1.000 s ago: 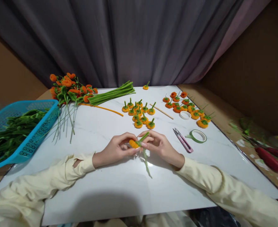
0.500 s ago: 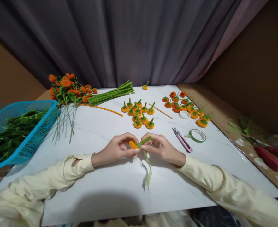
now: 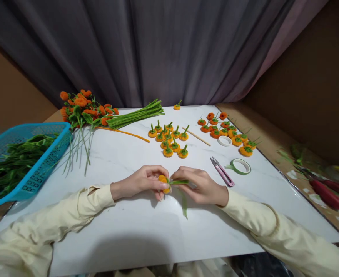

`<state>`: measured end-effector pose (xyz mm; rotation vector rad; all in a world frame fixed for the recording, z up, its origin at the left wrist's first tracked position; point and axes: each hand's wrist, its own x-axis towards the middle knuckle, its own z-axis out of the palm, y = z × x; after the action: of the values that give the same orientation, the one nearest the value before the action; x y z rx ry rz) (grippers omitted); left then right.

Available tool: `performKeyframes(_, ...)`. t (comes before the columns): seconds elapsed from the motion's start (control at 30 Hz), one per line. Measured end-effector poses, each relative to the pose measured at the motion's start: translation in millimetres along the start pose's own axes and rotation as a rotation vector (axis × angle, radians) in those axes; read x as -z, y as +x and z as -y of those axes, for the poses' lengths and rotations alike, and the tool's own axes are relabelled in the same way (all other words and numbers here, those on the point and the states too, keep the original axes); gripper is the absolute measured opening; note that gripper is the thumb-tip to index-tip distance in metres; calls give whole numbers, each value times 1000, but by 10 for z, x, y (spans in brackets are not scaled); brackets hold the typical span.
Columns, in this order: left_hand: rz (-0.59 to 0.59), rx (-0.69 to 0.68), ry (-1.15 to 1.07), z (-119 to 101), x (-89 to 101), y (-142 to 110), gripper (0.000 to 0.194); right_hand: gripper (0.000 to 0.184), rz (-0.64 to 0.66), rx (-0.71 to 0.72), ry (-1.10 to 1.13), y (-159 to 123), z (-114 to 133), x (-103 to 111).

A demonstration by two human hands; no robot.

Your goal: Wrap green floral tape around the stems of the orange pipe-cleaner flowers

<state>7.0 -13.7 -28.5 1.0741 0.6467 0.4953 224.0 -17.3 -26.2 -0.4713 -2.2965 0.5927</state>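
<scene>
My left hand (image 3: 144, 181) is closed on a yellow-orange fuzzy pipe-cleaner flower (image 3: 163, 179), its thumb across the petals. From the flower a short green stem (image 3: 181, 182) points right, towards my right hand (image 3: 205, 186). The fingers of that hand are pinched together around a strip of pale green floral tape (image 3: 184, 206), whose loose end hangs below. Where the tape meets the stem is partly hidden by the fingers. Beyond my hands stands a group of similar yellow flowers (image 3: 167, 151) with upright green stems.
Pink thread snips (image 3: 222, 172) and a green tape roll (image 3: 241, 166) lie to the right, near a white ring (image 3: 224, 141) and orange flowers (image 3: 215, 133). A blue basket (image 3: 42, 163) of leaves stands left. Green pipe cleaners (image 3: 137, 114) and a thin stick (image 3: 196, 136) lie farther back.
The flower has turned in my left fingers, so its stem now points right, more level. My right hand has rolled over and shifted slightly right, and the hanging tape has moved with it.
</scene>
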Motion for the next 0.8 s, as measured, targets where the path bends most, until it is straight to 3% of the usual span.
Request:
performKeyframes(0.27,33,106,-108,-38,-3,8,29,20,-37,449,-418,29,-16,0)
performKeyframes(0.43,62,171,-196,-9,13,13,29,13,-43,590,-631,64,31,54)
performKeyframes(0.53,61,188,-227,7,15,22,29,16,-20,596,-642,44,36,38)
performKeyframes(0.63,40,164,-168,-22,7,26,29,21,-27,405,-423,3,23,-12)
performKeyframes(0.8,-21,17,160,-133,-28,-19,31,15,-43,-455,308,0,37,-51)
